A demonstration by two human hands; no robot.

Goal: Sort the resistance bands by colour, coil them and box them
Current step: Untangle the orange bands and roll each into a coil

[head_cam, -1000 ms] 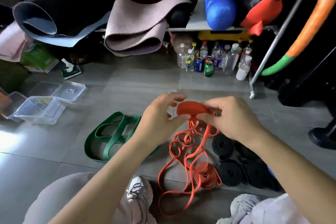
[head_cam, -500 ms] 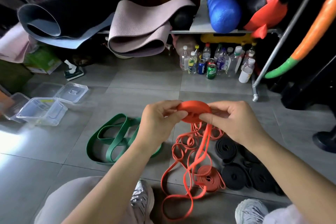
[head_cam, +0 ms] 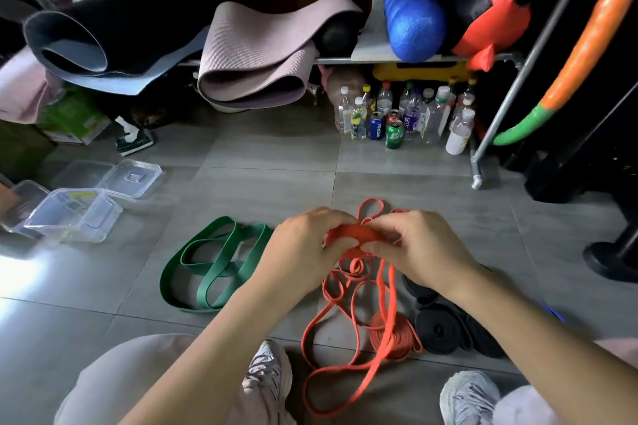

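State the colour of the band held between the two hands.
Orange-red; the head view shows the band pinched between left hand and right hand.

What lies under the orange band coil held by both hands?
Loose orange rubber band loops on the grey tiled floor; left hand and right hand cover part of them.

Gym-kit storage corner; home vs studio can't be told. Shown by: rolled yoga mats (head_cam: 255,55) piled on metal shelf (head_cam: 379,60), blue foam roller (head_cam: 414,21) & red/black padded gear (head_cam: 490,3) kept beside them, orange/green padded tube (head_cam: 569,59) at right edge. Drink bottles & cans (head_cam: 404,114) lined up under shelf. Grey tiled floor (head_cam: 269,155) strewn w/ resistance kit: green bands (head_cam: 214,266), orange band (head_cam: 345,366), black coils (head_cam: 440,328). Clear plastic boxes (head_cam: 72,214) set at left
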